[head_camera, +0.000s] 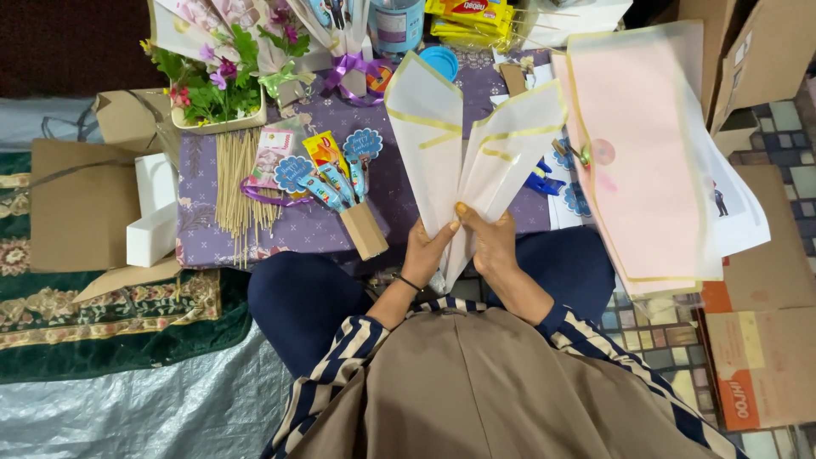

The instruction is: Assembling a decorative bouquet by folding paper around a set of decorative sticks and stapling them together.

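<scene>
- The left hand point(425, 248) and the right hand point(491, 242) are both closed on the narrow lower end of a fan of white wrapping sheets point(463, 144), held over the person's lap.
- The left thumb presses across the front of the sheets; the right-hand fingers point(476, 217) pinch the fold just beside it, so the two hands nearly touch at the gathered point.
- From that pinch the sheets spread up and away from the body. One gold-edged panel rises to the left, the other leans to the right, and the long axis runs from the lap toward the low table point(408, 183).
- Both hands sit equally close to the gathered end; the right one lies nearer the right-leaning panel, the left one nearer the upright panel.
- The open tips of the sheets hang over the table's purple patterned cloth, apart from the things lying on it.
- To the right, well apart from the grip, a stack of pink sheets point(637, 153) with gold borders rests tilted over the table edge.
- To the left lie a brown cone stuffed with blue paper toppers point(340, 183), a bundle of wooden skewers point(238, 187), and a flower arrangement point(217, 81) in a pot.
- A white box point(153, 217) stands at the table's left side, and cardboard boxes point(756, 365) sit at the far right.
</scene>
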